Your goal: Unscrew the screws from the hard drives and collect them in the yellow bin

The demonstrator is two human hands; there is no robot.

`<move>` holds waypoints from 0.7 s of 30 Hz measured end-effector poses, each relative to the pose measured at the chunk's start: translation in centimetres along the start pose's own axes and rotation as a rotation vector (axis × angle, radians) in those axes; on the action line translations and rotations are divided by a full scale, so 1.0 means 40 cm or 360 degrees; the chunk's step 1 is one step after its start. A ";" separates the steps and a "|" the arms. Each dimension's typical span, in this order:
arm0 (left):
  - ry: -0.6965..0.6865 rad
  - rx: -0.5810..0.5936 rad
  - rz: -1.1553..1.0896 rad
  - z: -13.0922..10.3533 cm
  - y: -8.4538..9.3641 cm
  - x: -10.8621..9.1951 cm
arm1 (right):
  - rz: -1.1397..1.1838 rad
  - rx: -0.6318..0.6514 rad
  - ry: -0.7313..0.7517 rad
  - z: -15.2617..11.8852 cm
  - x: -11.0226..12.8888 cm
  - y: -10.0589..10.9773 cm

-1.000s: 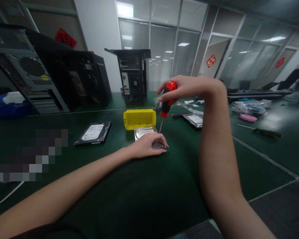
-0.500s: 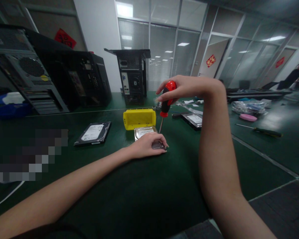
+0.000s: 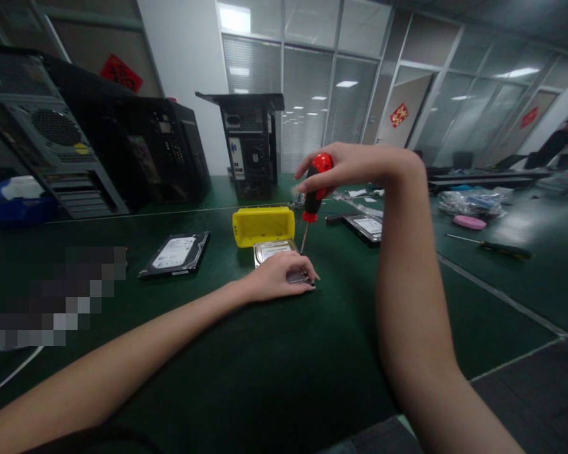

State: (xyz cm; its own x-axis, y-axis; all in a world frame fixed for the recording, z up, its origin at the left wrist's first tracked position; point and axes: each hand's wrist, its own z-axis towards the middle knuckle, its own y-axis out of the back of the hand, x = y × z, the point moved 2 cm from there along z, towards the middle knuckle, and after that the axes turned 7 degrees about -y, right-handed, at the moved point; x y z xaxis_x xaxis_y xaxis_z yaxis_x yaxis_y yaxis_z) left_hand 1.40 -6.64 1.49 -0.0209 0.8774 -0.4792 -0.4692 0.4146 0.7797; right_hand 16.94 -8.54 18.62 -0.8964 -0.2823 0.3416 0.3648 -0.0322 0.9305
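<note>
A silver hard drive (image 3: pixel 269 251) lies on the green table, partly covered by my left hand (image 3: pixel 283 275). The fingers of that hand curl over the drive's near end and grip its sides. My right hand (image 3: pixel 329 169) is closed around the handle of a red and black screwdriver (image 3: pixel 315 189). The screwdriver points down, slightly tilted, and its shaft runs to the drive's right side beside my left fingers. Those fingers hide the exact spot its tip meets. Directly behind the drive is a yellow plastic bin (image 3: pixel 264 227).
Other hard drives lie at left (image 3: pixel 175 253) and at right (image 3: pixel 365 227). Computer cases (image 3: pixel 250 142) line the back. On the right are a second screwdriver (image 3: pixel 497 248), a pink round object (image 3: pixel 469 222) and plastic bags (image 3: pixel 473 202). A person (image 3: pixel 559 142) is far off.
The whole view has shifted very slightly. Both hands keep their places, with the screwdriver still held upright against the drive.
</note>
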 end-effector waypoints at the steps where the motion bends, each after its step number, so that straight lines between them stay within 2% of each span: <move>1: 0.0005 -0.0017 -0.0018 0.000 0.000 0.000 | 0.0001 -0.0002 -0.0002 0.000 0.000 0.000; 7: 0.0013 -0.0104 -0.0127 -0.004 -0.003 -0.002 | -0.0012 0.0011 0.0016 0.002 0.000 0.001; 15: -0.0197 0.0042 0.0335 -0.007 -0.003 -0.014 | -0.0064 -0.0025 -0.0005 -0.002 0.001 0.004; 21: -0.0149 0.0086 0.0424 0.000 -0.002 -0.017 | -0.0014 -0.0022 0.0015 0.000 0.000 0.001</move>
State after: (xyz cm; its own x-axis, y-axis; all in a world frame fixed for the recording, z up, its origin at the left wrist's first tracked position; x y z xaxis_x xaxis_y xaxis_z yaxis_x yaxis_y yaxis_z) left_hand 1.43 -7.27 1.77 -0.0547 0.9746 -0.2172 -0.4103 0.1764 0.8947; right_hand 16.96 -8.54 18.66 -0.8972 -0.2907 0.3324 0.3606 -0.0479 0.9315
